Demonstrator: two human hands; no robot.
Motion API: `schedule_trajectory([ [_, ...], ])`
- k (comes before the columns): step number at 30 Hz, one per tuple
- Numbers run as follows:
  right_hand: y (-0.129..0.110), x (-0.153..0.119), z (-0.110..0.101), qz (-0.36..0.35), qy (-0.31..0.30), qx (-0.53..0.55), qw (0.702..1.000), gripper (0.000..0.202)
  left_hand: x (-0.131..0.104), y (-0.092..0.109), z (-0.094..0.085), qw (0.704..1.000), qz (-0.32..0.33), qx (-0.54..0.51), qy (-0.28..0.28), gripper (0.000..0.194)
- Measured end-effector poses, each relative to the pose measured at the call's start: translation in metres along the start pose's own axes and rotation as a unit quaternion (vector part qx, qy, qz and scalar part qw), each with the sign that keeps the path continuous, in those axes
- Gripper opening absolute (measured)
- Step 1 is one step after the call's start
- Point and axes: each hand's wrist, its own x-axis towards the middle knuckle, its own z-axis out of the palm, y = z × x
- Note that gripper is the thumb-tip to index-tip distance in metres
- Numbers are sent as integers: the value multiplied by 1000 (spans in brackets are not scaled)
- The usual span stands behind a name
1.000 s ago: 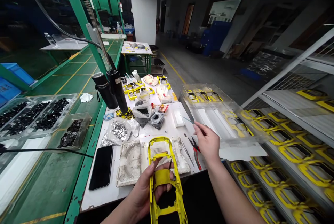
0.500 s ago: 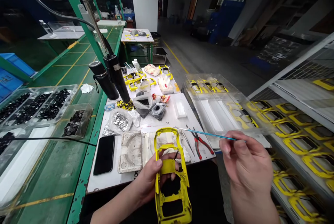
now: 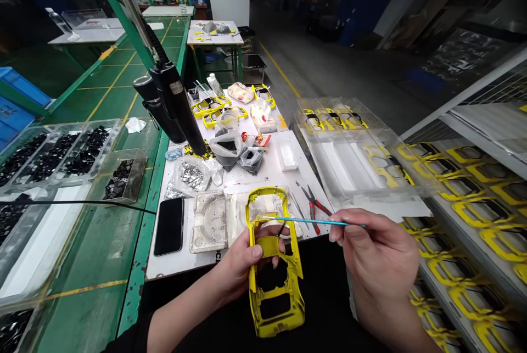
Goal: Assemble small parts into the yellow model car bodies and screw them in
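Note:
My left hand (image 3: 242, 257) is closed around the left side of a yellow plastic housing frame (image 3: 269, 247), its thumb in front and fingers behind. The frame stands tilted toward me, with several openings through it. Between thumb and fingers, my right hand (image 3: 376, 248) pinches a thin blue brush (image 3: 317, 222). The brush's pale tip lies across the upper part of the frame, by a crossbar; whether it touches cannot be made out. Behind the frame sits a dirty white moulded tray (image 3: 208, 224). Red-handled pliers (image 3: 315, 205) and tweezers (image 3: 298, 207) lie to its right.
A black phone (image 3: 168, 227) lies at the table's left. Beyond are bags of small parts (image 3: 191, 174), a hanging black electric screwdriver (image 3: 179, 108) and a white box (image 3: 287, 155). Clear trays (image 3: 337, 166) and racks of yellow frames (image 3: 473, 221) stand right; bins of black parts (image 3: 93, 150) stand left.
My right hand has moved left, bringing the brush tip from beyond the frame's upper right edge to over its upper crossbar. My left hand keeps hold of the frame. The camera view has shifted slightly.

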Motion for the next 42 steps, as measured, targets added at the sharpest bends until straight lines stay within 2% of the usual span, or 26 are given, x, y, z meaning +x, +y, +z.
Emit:
schedule_trajectory([
  [7, 0, 0, 6, -13, 16, -5, 1000, 11, -1, 1, 1, 1000, -1, 6, -5, 68],
  [11, -1, 11, 6, -81, 63, 9, 995, 9, -1, -2, -3, 1000, -6, -6, 10, 66],
  [14, 15, 29, 2, -144, 144, -43, 978, 7, -2, -3, -7, 999, -9, -16, 34, 61],
  [17, 47, 54, -2, -144, 185, -151, 960, 13, -3, -4, -7, 999, -7, -21, 44, 59],
  [21, 94, 84, -4, -83, 119, -312, 939, 36, -6, -1, -3, 999, 3, -10, 38, 65],
  [25, 125, 102, 1, -66, 75, -355, 929, 43, -12, 4, -3, 999, 24, 4, 34, 77],
  [28, 140, 105, 3, -49, 48, -384, 921, 47, -19, 8, -7, 998, 47, -13, 43, 66],
  [31, 148, 101, -3, -21, 17, -415, 910, 54, -27, 10, -13, 994, 74, -53, 61, 50],
  [35, 139, 78, -22, 10, -35, -451, 892, 65, -34, 12, -22, 987, 83, -94, 102, 48],
  [38, 123, 51, -48, 15, -28, -475, 879, 65, -35, 13, -27, 984, 70, -99, 128, 44],
  [42, 101, 10, -96, 16, -3, -502, 865, 54, -30, 10, -31, 988, 35, -63, 135, 48],
])
